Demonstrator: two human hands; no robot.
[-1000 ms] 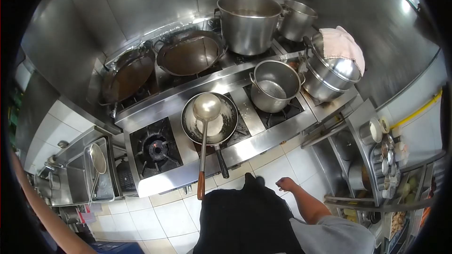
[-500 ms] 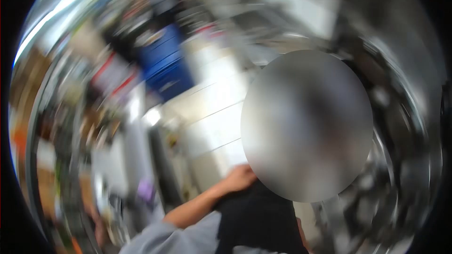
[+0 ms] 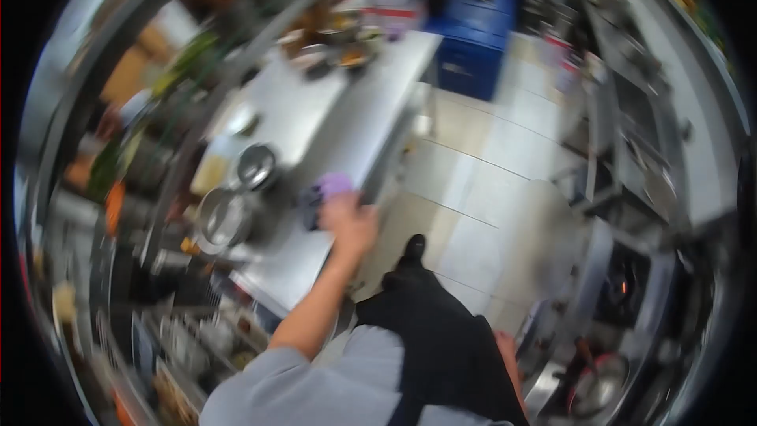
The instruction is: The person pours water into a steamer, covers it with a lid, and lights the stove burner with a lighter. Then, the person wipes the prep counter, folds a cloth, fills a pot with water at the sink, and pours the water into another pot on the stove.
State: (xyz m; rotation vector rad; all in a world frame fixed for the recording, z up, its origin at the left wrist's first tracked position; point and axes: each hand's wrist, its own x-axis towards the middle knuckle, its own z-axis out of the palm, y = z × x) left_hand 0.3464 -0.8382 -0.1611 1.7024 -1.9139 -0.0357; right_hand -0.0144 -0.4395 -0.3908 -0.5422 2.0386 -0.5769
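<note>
Pale tiled floor (image 3: 465, 181), steel counter (image 3: 356, 138)

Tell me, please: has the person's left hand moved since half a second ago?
Yes: the left hand has moved toward the fixed steel table, and is now at the purple item.
</note>
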